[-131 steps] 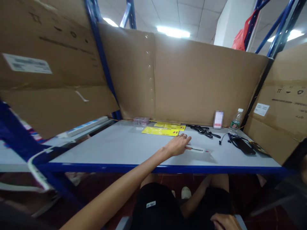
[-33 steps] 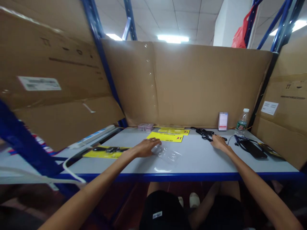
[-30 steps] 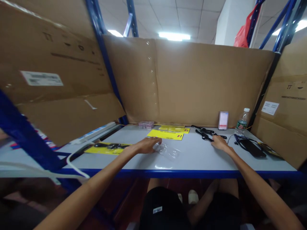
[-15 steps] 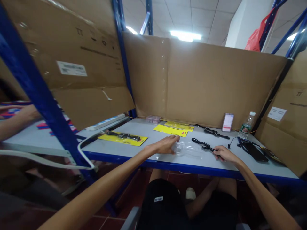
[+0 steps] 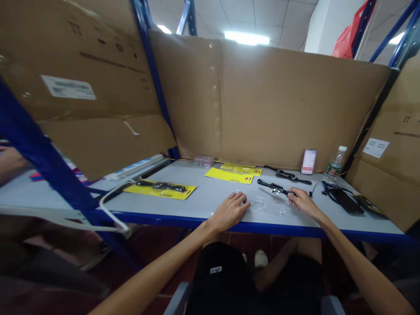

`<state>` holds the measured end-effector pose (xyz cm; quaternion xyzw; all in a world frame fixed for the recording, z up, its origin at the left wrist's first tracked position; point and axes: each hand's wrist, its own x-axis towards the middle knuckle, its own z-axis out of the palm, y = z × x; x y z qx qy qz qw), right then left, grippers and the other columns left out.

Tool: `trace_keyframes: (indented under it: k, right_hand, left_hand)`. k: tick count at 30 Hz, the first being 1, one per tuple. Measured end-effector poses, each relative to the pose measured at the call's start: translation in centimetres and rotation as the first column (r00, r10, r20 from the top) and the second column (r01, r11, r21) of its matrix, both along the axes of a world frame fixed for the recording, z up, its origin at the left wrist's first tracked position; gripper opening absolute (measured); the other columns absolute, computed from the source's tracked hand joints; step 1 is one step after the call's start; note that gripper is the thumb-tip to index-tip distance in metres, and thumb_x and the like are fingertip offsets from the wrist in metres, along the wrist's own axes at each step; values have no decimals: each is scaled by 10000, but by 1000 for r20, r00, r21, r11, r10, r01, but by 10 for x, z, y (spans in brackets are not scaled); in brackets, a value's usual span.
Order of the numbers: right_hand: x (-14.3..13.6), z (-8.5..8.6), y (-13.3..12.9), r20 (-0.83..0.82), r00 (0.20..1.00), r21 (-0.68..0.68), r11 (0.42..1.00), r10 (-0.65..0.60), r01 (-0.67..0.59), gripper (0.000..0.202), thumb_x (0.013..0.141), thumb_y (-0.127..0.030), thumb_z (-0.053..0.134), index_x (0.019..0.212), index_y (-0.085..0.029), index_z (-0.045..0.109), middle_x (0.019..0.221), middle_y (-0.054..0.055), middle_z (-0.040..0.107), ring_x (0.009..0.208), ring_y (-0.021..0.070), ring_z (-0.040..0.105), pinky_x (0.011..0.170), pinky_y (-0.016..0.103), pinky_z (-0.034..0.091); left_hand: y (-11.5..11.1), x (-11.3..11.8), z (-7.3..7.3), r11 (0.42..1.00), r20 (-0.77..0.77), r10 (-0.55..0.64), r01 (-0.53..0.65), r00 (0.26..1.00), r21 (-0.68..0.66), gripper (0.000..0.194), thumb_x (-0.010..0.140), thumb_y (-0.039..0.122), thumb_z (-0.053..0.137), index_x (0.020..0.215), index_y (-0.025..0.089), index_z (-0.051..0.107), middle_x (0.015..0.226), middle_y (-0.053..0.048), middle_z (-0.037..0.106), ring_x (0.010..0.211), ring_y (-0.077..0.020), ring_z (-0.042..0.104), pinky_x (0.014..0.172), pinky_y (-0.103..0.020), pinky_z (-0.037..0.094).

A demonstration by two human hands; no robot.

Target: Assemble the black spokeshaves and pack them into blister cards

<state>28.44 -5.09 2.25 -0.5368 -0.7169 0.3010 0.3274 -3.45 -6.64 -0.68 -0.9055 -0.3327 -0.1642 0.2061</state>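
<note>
My right hand (image 5: 300, 201) is closed around one handle of a black spokeshave (image 5: 275, 188) and holds it a little above the table. The other handle points left and away. A clear plastic blister shell (image 5: 260, 203) lies on the table below and left of the spokeshave. Over its left end my left hand (image 5: 231, 210), a ring on one finger, has its fingers curled down onto the plastic; the fingertips are partly hidden. Farther left, another spokeshave (image 5: 160, 186) rests on a yellow backing card (image 5: 180, 194). More spokeshaves (image 5: 293, 178) lie at the back right.
Yellow cards (image 5: 228, 175) and a small clear box (image 5: 204, 161) are near the back cardboard wall (image 5: 278, 100). On the right are a bottle (image 5: 334, 166), a dark phone (image 5: 346, 201) and earphone wires. A power strip (image 5: 134, 167) runs along the left; another person's arm (image 5: 11, 166) shows beyond.
My left hand has drawn nearer to me, turning knuckles up, and the blister shell now lies lower and flatter. My right hand still holds the spokeshave. The view has shifted slightly.
</note>
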Motion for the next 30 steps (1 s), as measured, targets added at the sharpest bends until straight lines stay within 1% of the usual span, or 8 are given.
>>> trace_keyframes:
  k: [2,4,7,12,15,19,25,30]
  right_hand:
    - [-6,5,-13,70,997,106,994,14,-21,194,927,-285,488,754,-212,538,649,-16,588,586,151,527,628,265,374]
    - [-15,8,-29,242,970,254,965,4,-67,165,969,-269,461,861,-211,571,696,0,615,661,182,567,663,280,357]
    - [-29,6,-50,549,831,431,883,-93,-185,214,1030,-222,378,1013,-191,589,843,53,691,685,199,615,626,295,326]
    - [-46,-2,-58,799,585,414,833,-140,-366,279,984,-57,406,1132,-162,618,1005,87,733,748,198,666,585,305,349]
    - [-48,-5,-49,860,494,399,775,-129,-491,383,940,3,437,1252,-132,614,1076,108,741,882,233,665,621,321,412]
    - [-44,-11,-40,839,524,461,701,-145,-544,466,959,-27,471,1401,-142,561,1073,95,750,960,262,614,664,349,459]
    - [-38,-18,-36,723,679,565,675,-127,-475,439,994,-82,473,1394,-211,602,1103,84,742,935,251,571,779,376,459]
    - [-33,-20,-31,715,697,567,632,-60,-528,433,1007,-100,459,1405,-209,591,1144,100,722,976,253,565,824,390,461]
  left_hand:
    - [-4,-2,-6,1000,60,12,-10,998,-24,154,939,94,514,981,185,630,1026,-106,640,976,-276,546,854,-409,459]
    - [-6,-4,-10,999,123,26,-20,992,-47,169,941,82,505,986,182,634,1021,-101,641,972,-266,544,858,-400,467]
    - [-4,-6,-14,999,168,17,-9,986,-50,188,918,54,517,988,178,641,1015,-99,642,978,-269,544,855,-404,477]
    - [-3,-7,-22,999,294,-48,46,955,15,225,935,48,486,1011,198,636,996,-94,645,995,-268,545,851,-408,497]
    - [-4,-6,-24,996,380,-80,64,921,54,231,945,40,462,989,200,623,1048,-105,628,1052,-262,539,882,-402,511]
    - [-4,-5,-23,997,392,-49,21,919,76,179,966,78,459,943,193,593,1205,-132,608,1181,-290,526,961,-455,495]
    - [-3,-4,-22,1000,314,13,-6,949,-24,185,950,74,461,996,208,579,1214,-110,647,1070,-268,609,912,-435,523]
    - [-5,-3,-19,998,302,21,-2,953,-62,192,943,74,461,1012,209,578,1265,-116,645,1144,-281,585,952,-452,514]
